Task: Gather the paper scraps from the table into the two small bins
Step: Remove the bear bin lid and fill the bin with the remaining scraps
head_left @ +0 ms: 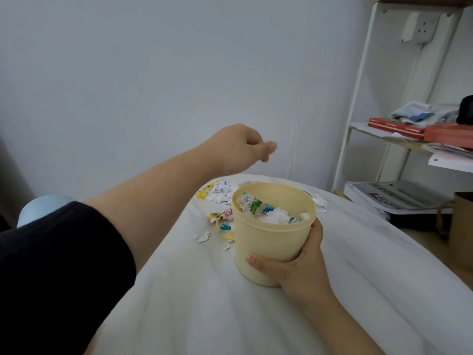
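Bin (268, 242) cream, holds white and coloured scraps (273, 216); right grip (304, 267) wrapped round it; left grip (240, 147) curled, contents unclear.

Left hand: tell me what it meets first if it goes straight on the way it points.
Likely the white wall. The left hand is raised above the paper scraps and cream bin, pointing forward; nothing else shows in that line, though depth is unclear.

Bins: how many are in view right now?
1: the cream bin, gripped by the right hand beside the scraps. A pale blue rounded object behind the left sleeve might be the second; I cannot tell.
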